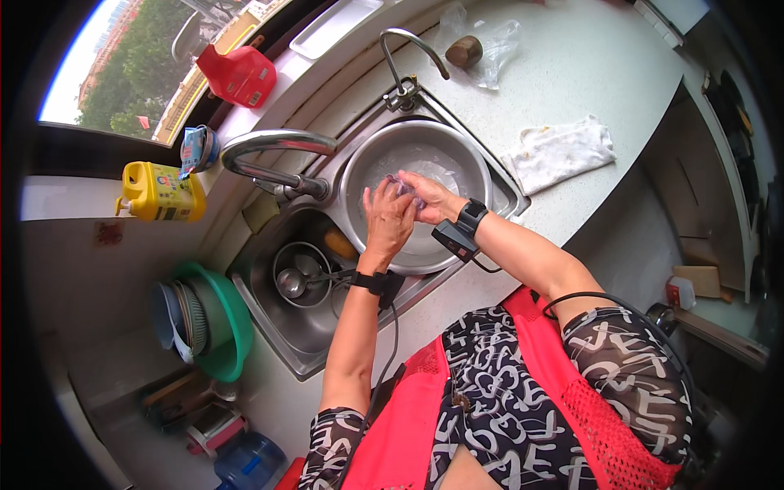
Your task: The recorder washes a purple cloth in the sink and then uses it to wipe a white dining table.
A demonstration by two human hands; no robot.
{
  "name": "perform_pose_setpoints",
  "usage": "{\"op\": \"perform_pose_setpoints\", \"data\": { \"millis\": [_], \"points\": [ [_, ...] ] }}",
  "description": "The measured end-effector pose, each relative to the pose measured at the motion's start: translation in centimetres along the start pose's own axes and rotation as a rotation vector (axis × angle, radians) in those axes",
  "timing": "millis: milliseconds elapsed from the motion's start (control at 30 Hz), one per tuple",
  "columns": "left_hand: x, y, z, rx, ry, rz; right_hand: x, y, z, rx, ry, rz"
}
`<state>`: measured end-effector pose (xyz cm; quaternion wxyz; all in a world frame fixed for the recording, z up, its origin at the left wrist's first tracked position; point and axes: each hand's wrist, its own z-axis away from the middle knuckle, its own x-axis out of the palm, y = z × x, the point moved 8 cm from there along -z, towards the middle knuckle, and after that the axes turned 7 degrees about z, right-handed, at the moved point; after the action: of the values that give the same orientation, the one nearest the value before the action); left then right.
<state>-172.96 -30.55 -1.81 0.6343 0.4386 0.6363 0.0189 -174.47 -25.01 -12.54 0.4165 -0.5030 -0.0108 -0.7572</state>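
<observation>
My left hand (388, 222) and my right hand (433, 197) meet over a large round metal basin (476, 162). Between them they hold a small, crumpled purplish item (409, 188); its kind is unclear, and the fingers hide most of it. Clear water (422, 244) lies in the basin, with something pale or transparent (436, 171) showing behind the hands. The basin sits in the right-hand sink bowl. Both wrists wear black straps, and a small black device (455, 240) is at the right wrist.
Left of the basin, a second sink bowl (300, 349) holds a metal pot with a ladle (291, 283). A curved faucet (278, 144) and a thinner tap (411, 37) stand behind. A white cloth (562, 153) and a plastic bag (490, 61) with a brown root vegetable (464, 51) lie right.
</observation>
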Motion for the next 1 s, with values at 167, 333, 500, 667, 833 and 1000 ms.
{"op": "perform_pose_setpoints", "data": {
  "millis": [167, 333, 500, 667, 833, 1000],
  "points": [
    [-0.4, 2.6, 0.1, 0.07, -0.168, -0.246, -0.7, -1.4, 1.3, -0.117, 0.174, 0.17],
    [-3.1, 1.3, 1.2, -0.061, 0.249, 0.272, 1.8, -3.2, 3.2, -0.141, 0.083, 0.062],
    [-3.4, 3.4, 1.7, 0.086, 0.275, 0.112, 4.3, -1.5, 5.0, -0.059, -0.059, 0.003],
    [-6.2, 3.7, 2.9, 0.113, 0.389, 0.361, 4.0, -3.8, 5.9, -0.326, 0.113, 0.199],
    [-9.2, 0.8, 5.8, -0.1, 0.548, 0.605, 4.9, -5.0, 7.4, -0.308, 0.153, 0.322],
    [-8.7, 0.4, 8.2, -0.108, 0.509, 0.699, 5.5, -4.4, 8.9, -0.314, 0.318, 0.456]
  ]
}}
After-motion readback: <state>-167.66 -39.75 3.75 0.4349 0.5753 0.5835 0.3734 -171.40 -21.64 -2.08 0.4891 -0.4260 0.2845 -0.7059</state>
